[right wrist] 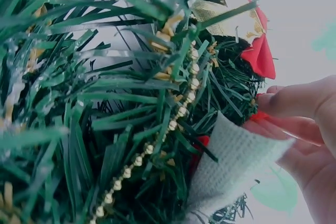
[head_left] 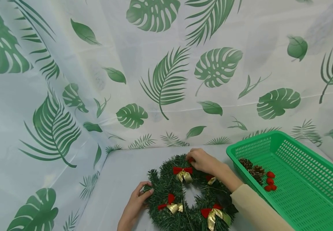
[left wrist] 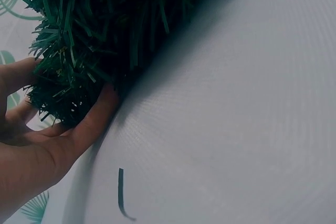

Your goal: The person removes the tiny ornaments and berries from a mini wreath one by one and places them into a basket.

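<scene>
A green artificial Christmas wreath (head_left: 162, 211) lies on the pale table, set with several red bows and gold ribbons, such as the bow (head_left: 182, 170) near its top. Over its left edge my left hand (head_left: 135, 200) grips the greenery, the fingers curled round the tinsel branches (left wrist: 68, 72) in the left wrist view. At the wreath's far edge, right of the top bow, my right hand (head_left: 204, 162) pinches a small red pom-pom (right wrist: 258, 115) against the needles, mostly hidden by the fingers. A gold bead string (right wrist: 181, 111) runs across the greenery.
To the right stands a green plastic basket (head_left: 308, 205) holding several pinecones (head_left: 257, 173) and several red pom-poms (head_left: 270, 181). Behind the table hangs a white leaf-print sheet (head_left: 180, 128). A loose dark needle (left wrist: 122, 192) lies on the table cover beside the left hand.
</scene>
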A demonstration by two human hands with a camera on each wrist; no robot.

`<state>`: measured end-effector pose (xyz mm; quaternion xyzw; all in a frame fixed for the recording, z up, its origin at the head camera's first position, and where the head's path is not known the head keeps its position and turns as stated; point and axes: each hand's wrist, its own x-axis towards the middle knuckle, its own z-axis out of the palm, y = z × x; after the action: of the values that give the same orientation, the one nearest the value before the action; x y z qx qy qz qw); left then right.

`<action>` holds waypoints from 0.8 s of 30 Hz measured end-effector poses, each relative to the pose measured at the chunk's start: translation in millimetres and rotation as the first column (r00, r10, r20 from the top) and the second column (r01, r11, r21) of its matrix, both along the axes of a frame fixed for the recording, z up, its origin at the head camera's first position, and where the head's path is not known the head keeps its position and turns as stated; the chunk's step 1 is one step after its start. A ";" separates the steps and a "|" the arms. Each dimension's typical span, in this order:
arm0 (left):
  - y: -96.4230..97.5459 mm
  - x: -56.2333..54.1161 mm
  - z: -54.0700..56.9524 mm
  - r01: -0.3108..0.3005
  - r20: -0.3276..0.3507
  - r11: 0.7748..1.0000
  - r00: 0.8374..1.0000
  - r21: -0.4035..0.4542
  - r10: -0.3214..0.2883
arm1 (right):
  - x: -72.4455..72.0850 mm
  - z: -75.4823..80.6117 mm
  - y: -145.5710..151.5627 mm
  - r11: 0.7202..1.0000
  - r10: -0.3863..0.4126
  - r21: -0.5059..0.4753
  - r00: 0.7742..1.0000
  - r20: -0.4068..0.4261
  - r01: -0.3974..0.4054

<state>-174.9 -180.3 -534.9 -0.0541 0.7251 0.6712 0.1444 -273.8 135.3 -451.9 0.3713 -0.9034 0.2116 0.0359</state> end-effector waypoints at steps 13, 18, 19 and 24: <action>3.2 2.9 2.2 0.004 -0.004 1.000 1.000 -0.016 -0.004 | 8.4 13.1 15.2 0.999 -0.020 0.030 0.998 -0.053 0.022; 4.0 1.6 0.4 0.001 -0.005 1.000 1.000 -0.021 -0.001 | 14.6 22.6 20.8 0.998 -0.044 0.041 0.998 -0.036 0.045; 4.3 1.4 0.2 0.001 -0.006 1.000 1.000 -0.021 -0.001 | 15.6 24.2 22.2 0.998 -0.045 0.041 0.998 -0.031 0.047; 4.9 1.2 0.2 -0.005 -0.005 1.000 1.000 -0.014 0.005 | 18.8 29.0 30.3 0.998 -0.046 0.049 0.998 -0.044 0.048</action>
<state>-173.7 -175.4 -534.7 -0.0552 0.7299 0.6666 0.1408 -255.0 165.6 -422.9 0.3554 -0.9158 0.1800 0.0509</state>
